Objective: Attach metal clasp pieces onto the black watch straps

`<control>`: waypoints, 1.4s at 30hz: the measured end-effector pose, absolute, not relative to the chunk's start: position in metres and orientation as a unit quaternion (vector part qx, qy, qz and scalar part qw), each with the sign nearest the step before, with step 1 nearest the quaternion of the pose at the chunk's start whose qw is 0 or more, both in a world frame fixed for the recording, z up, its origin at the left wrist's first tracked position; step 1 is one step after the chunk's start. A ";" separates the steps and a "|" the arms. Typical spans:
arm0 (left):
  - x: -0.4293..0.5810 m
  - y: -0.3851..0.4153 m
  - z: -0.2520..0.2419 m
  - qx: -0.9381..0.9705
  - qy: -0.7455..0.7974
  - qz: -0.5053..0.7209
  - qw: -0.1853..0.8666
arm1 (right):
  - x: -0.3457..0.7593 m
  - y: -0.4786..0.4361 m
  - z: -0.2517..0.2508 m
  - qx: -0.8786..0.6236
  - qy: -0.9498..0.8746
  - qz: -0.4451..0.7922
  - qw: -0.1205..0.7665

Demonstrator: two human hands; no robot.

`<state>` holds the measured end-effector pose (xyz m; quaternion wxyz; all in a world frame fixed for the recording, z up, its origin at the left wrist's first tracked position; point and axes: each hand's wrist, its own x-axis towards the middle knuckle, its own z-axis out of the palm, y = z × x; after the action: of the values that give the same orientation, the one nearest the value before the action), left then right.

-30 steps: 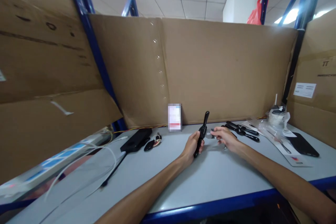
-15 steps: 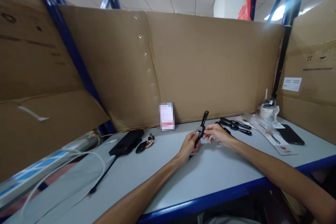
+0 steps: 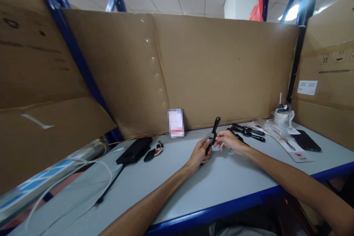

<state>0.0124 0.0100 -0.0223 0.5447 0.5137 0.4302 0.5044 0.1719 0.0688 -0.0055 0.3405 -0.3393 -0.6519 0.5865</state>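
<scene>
My left hand (image 3: 200,152) is closed round the lower part of a slim black strap-like piece (image 3: 215,126) that stands up and leans to the right. My right hand (image 3: 229,141) pinches something small and pale at the middle of that piece, right beside my left thumb. Both hands hover just above the grey table (image 3: 193,184). More black straps (image 3: 247,132) lie side by side just right of my right hand.
A black pouch (image 3: 134,150) and a key fob (image 3: 153,152) lie to the left. Clear plastic bags (image 3: 279,127) and a dark phone (image 3: 306,141) lie at the right. Cardboard sheets (image 3: 210,70) wall the back and sides. White cable (image 3: 83,177) loops at the left.
My right hand has closed in on the black piece in my left hand, and its fingertips now touch it. The view has shifted a little to the right.
</scene>
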 end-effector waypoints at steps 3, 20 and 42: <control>0.012 0.010 -0.023 0.486 0.432 0.510 0.564 | 0.179 0.075 0.005 -0.369 -0.690 0.532 0.324; 0.005 0.010 -0.026 0.462 0.428 0.505 0.591 | 0.291 -0.002 0.033 -0.575 -0.810 -0.005 0.113; 0.009 0.007 -0.020 0.437 0.443 0.502 0.600 | 0.276 0.003 0.005 -0.443 -0.862 0.118 0.217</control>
<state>0.0090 0.0074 -0.0198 0.6005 0.4374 0.4428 0.5020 0.2756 0.0031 0.0045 0.2172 -0.4432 -0.8616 0.1185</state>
